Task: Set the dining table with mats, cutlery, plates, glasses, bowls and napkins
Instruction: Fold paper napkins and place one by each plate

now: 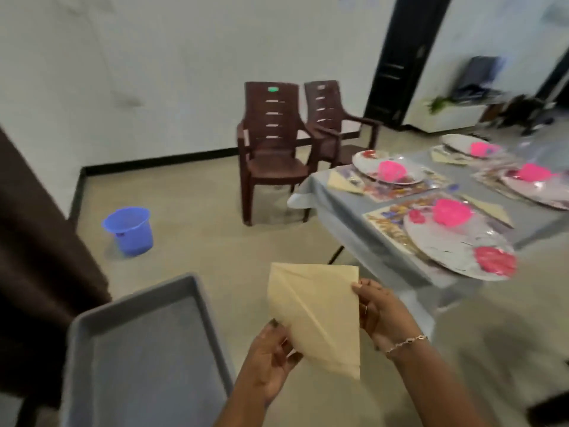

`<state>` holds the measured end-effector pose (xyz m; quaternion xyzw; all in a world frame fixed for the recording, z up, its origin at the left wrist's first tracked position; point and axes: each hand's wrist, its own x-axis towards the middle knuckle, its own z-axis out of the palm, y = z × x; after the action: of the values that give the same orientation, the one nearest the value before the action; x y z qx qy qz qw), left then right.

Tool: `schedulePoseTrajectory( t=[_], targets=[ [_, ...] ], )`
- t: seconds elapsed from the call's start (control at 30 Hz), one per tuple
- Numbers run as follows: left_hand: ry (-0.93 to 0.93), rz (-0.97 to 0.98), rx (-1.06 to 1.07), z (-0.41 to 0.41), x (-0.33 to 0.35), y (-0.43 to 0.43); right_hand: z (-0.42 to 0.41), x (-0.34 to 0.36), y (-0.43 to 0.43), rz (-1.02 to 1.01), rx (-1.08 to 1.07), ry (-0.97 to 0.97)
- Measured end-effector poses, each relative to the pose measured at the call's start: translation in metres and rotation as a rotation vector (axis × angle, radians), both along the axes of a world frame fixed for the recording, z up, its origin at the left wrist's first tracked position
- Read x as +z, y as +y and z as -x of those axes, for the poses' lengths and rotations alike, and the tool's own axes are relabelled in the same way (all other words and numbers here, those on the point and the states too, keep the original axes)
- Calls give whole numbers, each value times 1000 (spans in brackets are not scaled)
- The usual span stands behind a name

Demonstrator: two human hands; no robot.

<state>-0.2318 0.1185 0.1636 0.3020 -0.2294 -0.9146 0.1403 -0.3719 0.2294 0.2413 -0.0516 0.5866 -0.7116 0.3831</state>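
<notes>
A cream folded napkin (314, 315) is held in the air between both hands, in front of me above the floor. My left hand (271, 352) pinches its lower left edge. My right hand (381, 312) grips its right edge. To the right stands the dining table (345, 217) with a pale blue cloth. On it lie printed mats (391, 218), plates (455, 254) and pink bowls (451, 212). Folded cream napkins (340, 183) lie beside three of the settings. The far table side is blurred.
A grey tray (138, 349) sits at the lower left, close to my left hand. Two brown plastic chairs (274, 149) stand beyond the table's corner. A blue bucket (129, 231) is on the floor at left. A dark curtain (37, 257) hangs at the far left.
</notes>
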Motion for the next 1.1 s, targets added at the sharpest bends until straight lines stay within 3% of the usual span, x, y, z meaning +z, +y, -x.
schedulePoseTrajectory(
  t=[0.27, 0.5, 0.8, 1.1],
  targets=[
    [-43, 248, -417, 81, 43, 112, 48, 44, 155, 87, -318, 45],
    [-36, 521, -491, 159, 66, 156, 106, 55, 232, -33, -516, 224],
    [151, 677, -674, 301, 75, 178, 240, 64, 289, -222, -544, 407],
    [239, 934, -558, 464, 83, 183, 380, 63, 322, -311, -559, 484]
  ],
)
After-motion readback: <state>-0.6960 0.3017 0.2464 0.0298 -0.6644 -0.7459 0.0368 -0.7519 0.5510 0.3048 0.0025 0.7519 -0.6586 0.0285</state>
